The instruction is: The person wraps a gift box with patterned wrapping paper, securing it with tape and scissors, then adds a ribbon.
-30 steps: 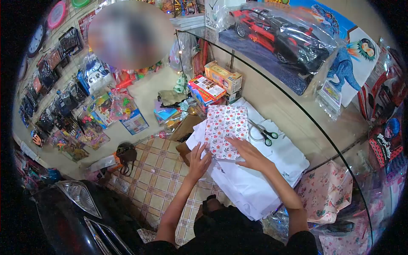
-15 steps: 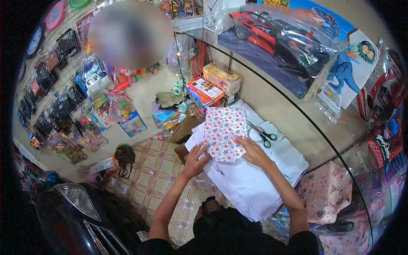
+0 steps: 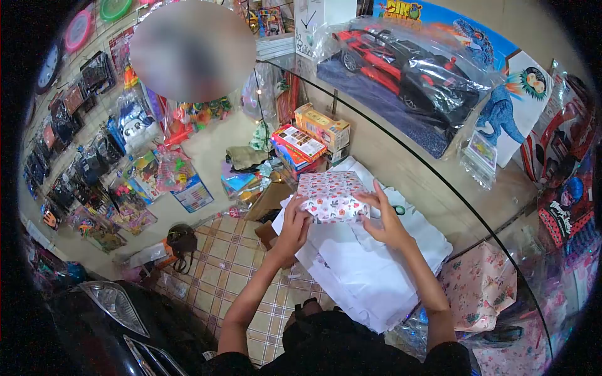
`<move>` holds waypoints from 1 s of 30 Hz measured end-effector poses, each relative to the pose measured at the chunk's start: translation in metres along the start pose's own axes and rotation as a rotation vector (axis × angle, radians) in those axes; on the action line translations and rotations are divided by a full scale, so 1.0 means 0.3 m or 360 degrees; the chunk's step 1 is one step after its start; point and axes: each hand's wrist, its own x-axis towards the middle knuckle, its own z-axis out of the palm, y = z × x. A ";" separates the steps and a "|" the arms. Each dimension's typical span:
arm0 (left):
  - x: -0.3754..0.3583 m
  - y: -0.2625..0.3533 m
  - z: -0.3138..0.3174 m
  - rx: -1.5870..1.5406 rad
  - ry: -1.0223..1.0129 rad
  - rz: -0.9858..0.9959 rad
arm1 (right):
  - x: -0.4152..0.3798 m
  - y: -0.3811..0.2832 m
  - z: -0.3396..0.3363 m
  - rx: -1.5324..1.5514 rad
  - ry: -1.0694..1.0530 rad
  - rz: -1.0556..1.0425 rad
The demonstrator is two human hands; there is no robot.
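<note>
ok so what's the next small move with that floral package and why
Probably press the loose near edge of the floral-wrapped package flat. The left hand grips its near-left corner and the right hand pinches its right end, holding it slightly raised above the white paper sheets, so the fold there looks unfinished.

The word "DINO" stands in yellow letters on the blue dinosaur poster point(image 3: 439, 19) at the top of the wall, above the wrapped toy car point(image 3: 401, 62). Print on the other boxes and packets is too small to read.
</note>
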 end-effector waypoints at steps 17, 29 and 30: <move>0.175 0.108 -0.221 0.0012 0.0155 -0.0379 | 0.210 -0.047 0.029 -0.0050 -0.0135 -0.0170; 0.205 0.036 -0.220 -0.0037 0.0168 -0.0398 | 0.297 -0.055 0.073 0.0397 -0.0105 0.0077; 0.205 0.027 -0.218 -0.0052 0.0144 -0.0400 | 0.303 -0.057 0.075 0.0454 -0.0098 0.0108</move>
